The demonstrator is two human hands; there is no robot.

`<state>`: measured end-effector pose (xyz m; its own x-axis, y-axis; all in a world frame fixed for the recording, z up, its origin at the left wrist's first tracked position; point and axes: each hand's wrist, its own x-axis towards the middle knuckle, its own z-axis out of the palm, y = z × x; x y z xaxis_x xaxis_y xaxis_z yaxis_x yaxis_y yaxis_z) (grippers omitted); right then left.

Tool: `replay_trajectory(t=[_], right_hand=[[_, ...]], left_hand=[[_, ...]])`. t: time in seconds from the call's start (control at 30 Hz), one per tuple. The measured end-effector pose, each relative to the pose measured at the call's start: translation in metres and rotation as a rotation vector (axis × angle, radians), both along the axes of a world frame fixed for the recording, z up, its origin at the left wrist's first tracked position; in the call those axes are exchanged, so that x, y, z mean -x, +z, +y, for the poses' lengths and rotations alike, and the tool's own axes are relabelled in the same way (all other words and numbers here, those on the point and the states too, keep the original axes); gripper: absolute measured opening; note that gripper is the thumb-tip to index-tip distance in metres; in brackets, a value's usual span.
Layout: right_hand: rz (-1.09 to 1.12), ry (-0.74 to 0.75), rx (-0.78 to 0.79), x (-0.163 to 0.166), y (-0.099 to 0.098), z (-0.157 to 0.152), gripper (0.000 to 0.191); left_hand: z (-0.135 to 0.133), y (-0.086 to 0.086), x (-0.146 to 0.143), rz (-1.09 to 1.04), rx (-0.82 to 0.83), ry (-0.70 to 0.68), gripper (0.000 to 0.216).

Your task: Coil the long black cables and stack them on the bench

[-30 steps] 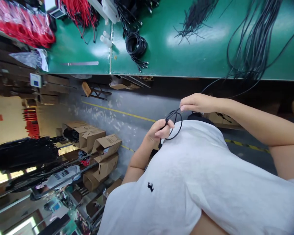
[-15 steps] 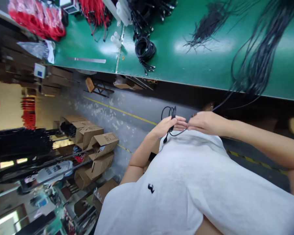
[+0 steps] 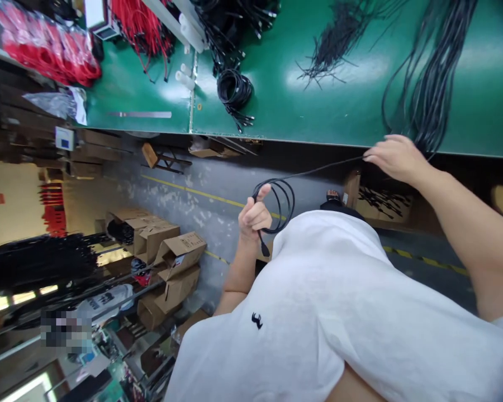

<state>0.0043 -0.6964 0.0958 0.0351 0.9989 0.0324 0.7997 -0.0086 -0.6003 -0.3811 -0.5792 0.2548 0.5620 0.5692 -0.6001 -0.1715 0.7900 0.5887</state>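
Observation:
My left hand [image 3: 255, 218] is closed on a black cable [image 3: 285, 202], with the forefinger stretched up inside its loose loops. A black plug end [image 3: 264, 247] of the cable hangs below that hand. From the loops the cable runs up and to the right to my right hand [image 3: 398, 158], whose fingers pinch it close to the bench edge. Just behind my right hand, a bundle of long black cables [image 3: 438, 84] lies on the green bench [image 3: 289, 111] and droops at its edge.
On the bench lie a tied cable coil [image 3: 235, 92], thin black ties [image 3: 335, 42], red cables [image 3: 145, 28], white cylinders [image 3: 185, 78] and a metal ruler [image 3: 145, 115]. Cardboard boxes [image 3: 180, 254] stand on the floor at left. An open box [image 3: 385, 201] sits beneath the bench.
My right hand has moved away from my left, up and right to the bench edge, drawing the cable out straight. The loops round my left hand have opened wider.

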Motion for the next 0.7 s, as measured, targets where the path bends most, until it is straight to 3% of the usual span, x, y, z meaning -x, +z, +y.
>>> replay_trajectory(t=[0.07,0.13,0.2,0.27,0.37,0.43,0.53,0.7], right_hand=[[-0.080,-0.002,0.012,-0.015,-0.016,-0.021,0.056],[-0.132,0.100,0.059,-0.004,-0.011,-0.038,0.054],[-0.159,0.279,0.093,0.031,0.014,-0.049,0.051],[-0.116,0.488,0.053,0.074,0.051,-0.050,0.046],[0.049,0.697,-0.134,0.122,0.100,-0.032,0.039],[0.093,0.695,-0.209,0.131,0.115,-0.013,0.043],[0.074,0.605,-0.201,0.125,0.120,0.006,0.049],[0.177,0.575,-0.079,0.114,0.115,0.013,0.048]], left_hand=[[0.008,0.016,0.012,0.004,-0.028,0.037,0.034],[0.012,0.023,0.016,-0.003,-0.043,0.064,0.032],[0.012,0.018,0.010,-0.001,-0.064,0.111,0.031],[0.010,0.001,-0.005,0.046,-0.075,0.068,0.028],[0.000,-0.027,-0.028,0.102,-0.086,-0.195,0.031],[-0.009,-0.039,-0.039,0.055,-0.092,-0.392,0.042],[-0.021,-0.040,-0.046,-0.049,-0.061,-0.606,0.051],[-0.033,-0.035,-0.054,-0.146,-0.027,-0.848,0.048]])
